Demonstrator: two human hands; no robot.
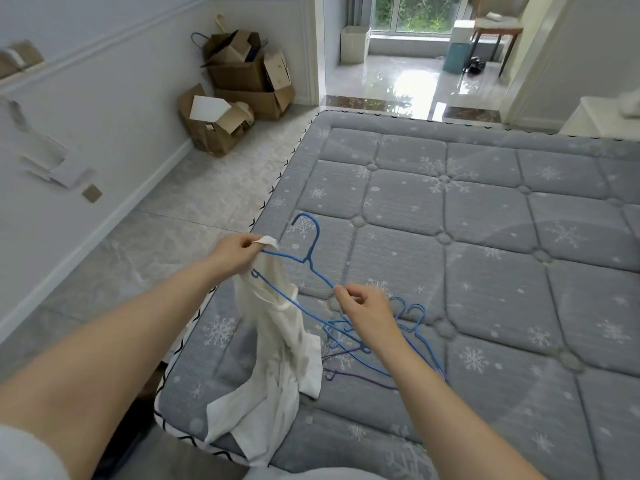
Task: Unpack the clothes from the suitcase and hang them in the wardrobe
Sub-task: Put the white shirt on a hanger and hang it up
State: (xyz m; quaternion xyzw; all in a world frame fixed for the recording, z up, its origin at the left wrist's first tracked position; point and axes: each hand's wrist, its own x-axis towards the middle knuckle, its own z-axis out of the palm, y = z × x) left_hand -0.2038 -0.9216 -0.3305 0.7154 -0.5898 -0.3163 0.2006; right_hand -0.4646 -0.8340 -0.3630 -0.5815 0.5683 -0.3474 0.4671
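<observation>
Over the mattress edge (277, 181), left hand (233, 251) pinching white garment (277, 358), right hand (367, 310) pinching blue hanger (311, 244).

You are looking at a bright, evenly lit room, with daylight coming in from the window (412, 12) beyond the doorway and throwing a strong white glare across the glossy floor (408, 81) there. Shadows on the mattress (485, 237) are soft and faint. The wide lens bends the wall (104, 98) and skirting on your left, and the picture smears at the far left edge and lower corners, while the centre stays fairly sharp.
</observation>
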